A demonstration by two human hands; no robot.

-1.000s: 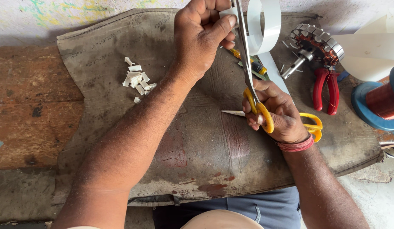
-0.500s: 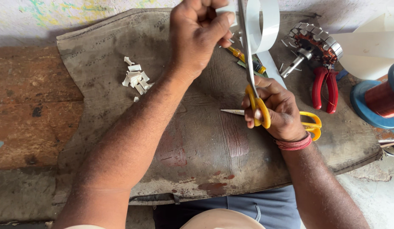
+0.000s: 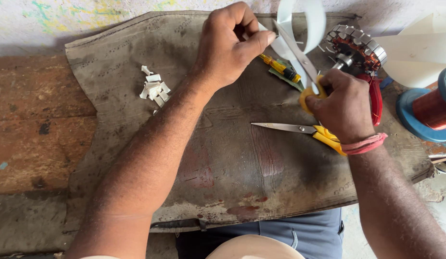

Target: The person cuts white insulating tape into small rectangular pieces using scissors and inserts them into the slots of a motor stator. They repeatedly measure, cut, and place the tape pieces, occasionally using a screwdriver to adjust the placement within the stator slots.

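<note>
Over the worn brown mat [image 3: 232, 158], a white strip [image 3: 309, 19] is being pinched in the curled left hand [image 3: 230, 45] near its far edge. Just right, yellow-handled scissors [image 3: 300, 60] are being gripped by the closed right hand [image 3: 343, 108], blades angled toward the strip.

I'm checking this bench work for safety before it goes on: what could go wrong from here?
1. The left hand pinches the white strip right beside the blades of the scissors worked by the right hand; a slip could nick a finger.
2. A second pair of scissors lies on the mat under the right wrist, its point bare; a lowered arm might catch it.
</note>
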